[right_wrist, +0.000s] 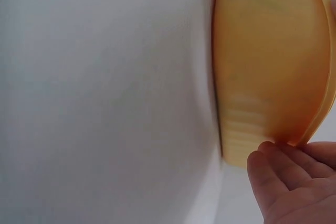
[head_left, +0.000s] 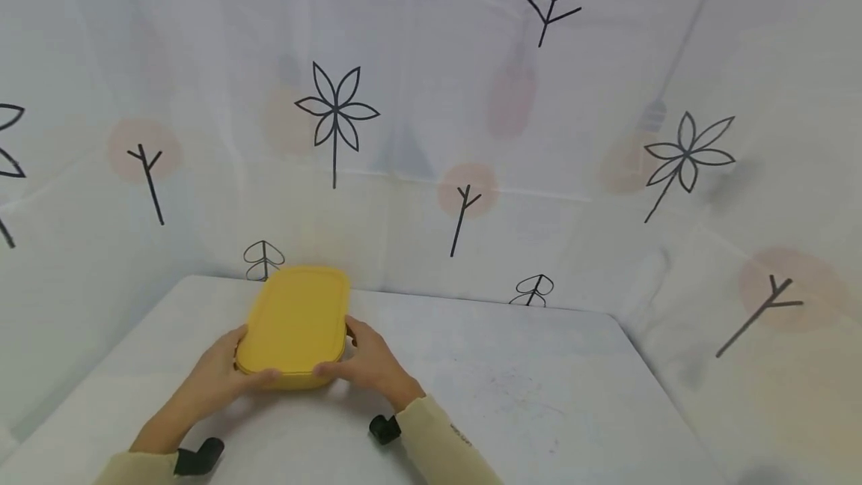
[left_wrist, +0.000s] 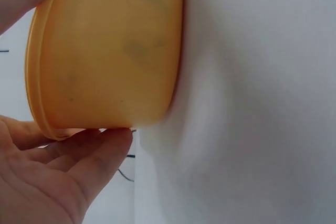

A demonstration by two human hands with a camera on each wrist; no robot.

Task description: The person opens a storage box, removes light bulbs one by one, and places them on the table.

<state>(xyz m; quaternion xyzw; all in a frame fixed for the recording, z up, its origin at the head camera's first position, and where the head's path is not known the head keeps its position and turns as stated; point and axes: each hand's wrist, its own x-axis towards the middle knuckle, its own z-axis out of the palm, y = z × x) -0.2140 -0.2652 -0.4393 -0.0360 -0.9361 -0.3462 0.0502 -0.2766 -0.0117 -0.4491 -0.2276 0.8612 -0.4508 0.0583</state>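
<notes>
Yellow lidded container is sitting on the bench, left of centre; positioning seems to be the current step, the next move probably calling for even pressure. Left grip is pinching its near-left corner, thumb and fingers wide apart; right grip is likewise pinching the near-right.

Wrist views close beside yellow container
</notes>
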